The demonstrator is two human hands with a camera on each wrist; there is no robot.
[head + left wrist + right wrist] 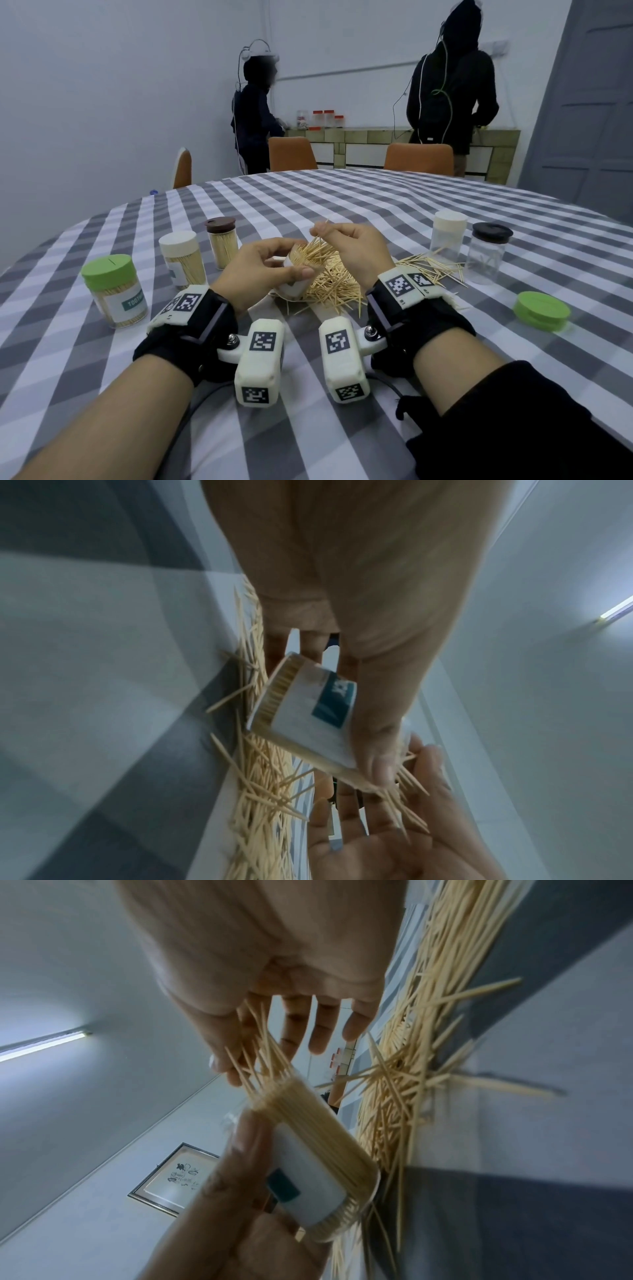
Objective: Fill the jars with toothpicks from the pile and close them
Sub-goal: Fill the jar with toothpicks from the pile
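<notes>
My left hand (286, 260) grips an open clear jar (295, 287) with a white and teal label, tilted over the toothpick pile (337, 286). The jar (318, 1150) is packed with toothpicks, and a fan of them sticks out of its mouth. My right hand (323, 230) pinches the top of that fan of toothpicks (317, 245) between thumb and forefinger; its other fingers (322, 1031) stretch out loosely. In the left wrist view the jar (308, 715) sits under my thumb, with the pile (263, 791) below it.
Three filled, lidded jars stand at the left: green lid (114, 291), white lid (183, 260), brown lid (222, 241). At the right stand two nearly empty lidded jars, white (448, 236) and black (488, 253). A loose green lid (541, 310) lies near them. Two people stand beyond the table.
</notes>
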